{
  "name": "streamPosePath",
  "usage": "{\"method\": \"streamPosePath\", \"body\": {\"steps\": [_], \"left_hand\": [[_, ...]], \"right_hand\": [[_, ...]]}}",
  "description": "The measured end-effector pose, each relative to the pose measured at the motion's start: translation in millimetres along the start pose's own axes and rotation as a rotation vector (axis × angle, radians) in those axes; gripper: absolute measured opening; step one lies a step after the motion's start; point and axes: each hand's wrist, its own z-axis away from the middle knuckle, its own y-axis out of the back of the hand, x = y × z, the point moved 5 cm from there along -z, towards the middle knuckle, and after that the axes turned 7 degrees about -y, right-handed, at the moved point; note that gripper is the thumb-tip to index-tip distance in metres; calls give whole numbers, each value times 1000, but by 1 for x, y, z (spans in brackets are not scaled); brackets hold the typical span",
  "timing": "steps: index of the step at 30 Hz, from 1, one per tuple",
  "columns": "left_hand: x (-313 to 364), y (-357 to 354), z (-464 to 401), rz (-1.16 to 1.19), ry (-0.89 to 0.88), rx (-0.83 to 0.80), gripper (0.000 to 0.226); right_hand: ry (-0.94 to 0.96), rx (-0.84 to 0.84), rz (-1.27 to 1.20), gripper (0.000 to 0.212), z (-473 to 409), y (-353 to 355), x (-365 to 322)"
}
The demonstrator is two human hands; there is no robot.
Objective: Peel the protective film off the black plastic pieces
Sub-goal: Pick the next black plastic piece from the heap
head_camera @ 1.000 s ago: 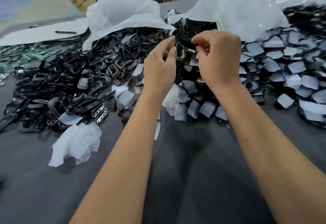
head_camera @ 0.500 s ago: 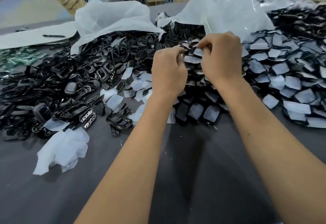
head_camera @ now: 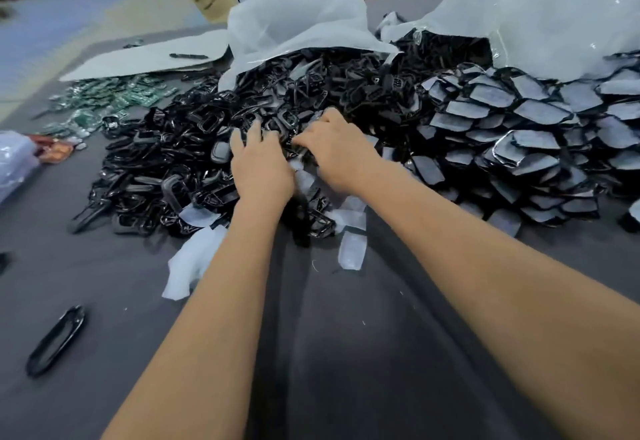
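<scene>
My left hand lies on the heap of bare glossy black plastic pieces, fingers stretched forward over it. Close beside it, my right hand reaches into the same spot with curled fingers. Motion blur hides whether they grip anything. To the right rises a heap of black pieces still covered in whitish film. Peeled film scraps lie on the grey table just below my hands, and a crumpled film wad sits by my left forearm.
One loose black oval frame lies near the front left. Green circuit boards are spread at the far left beside a pale sheet. Two white plastic bags open onto the heaps. A clear bag sits at the left edge.
Both hands dropped from in front of me down onto the black heap and shifted left. The piece they held up between them is no longer visible.
</scene>
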Motion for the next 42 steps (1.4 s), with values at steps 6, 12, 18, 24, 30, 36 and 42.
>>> {"method": "streamPosePath", "body": {"steps": [6, 12, 18, 24, 30, 36, 42], "left_hand": [[-1, 1, -15, 9, -97, 20, 34], [0, 8, -24, 137, 34, 134, 37], [9, 6, -33, 169, -5, 137, 28], [12, 10, -30, 214, 35, 116, 16], [10, 14, -29, 290, 46, 52, 37], [5, 17, -11, 459, 136, 260, 39], [-9, 35, 20, 646, 146, 512, 17]], "right_hand": [[-31, 30, 62, 25, -15, -9, -7], [-146, 170, -83, 17, 0, 2, -3], [-252, 210, -291, 36, 17, 5, 10], [-317, 162, -352, 43, 20, -3, 17], [-410, 178, -440, 53, 32, -1, 22], [-383, 232, -669, 28, 48, -2, 15], [-227, 251, -983, 32, 60, -6, 5]]}}
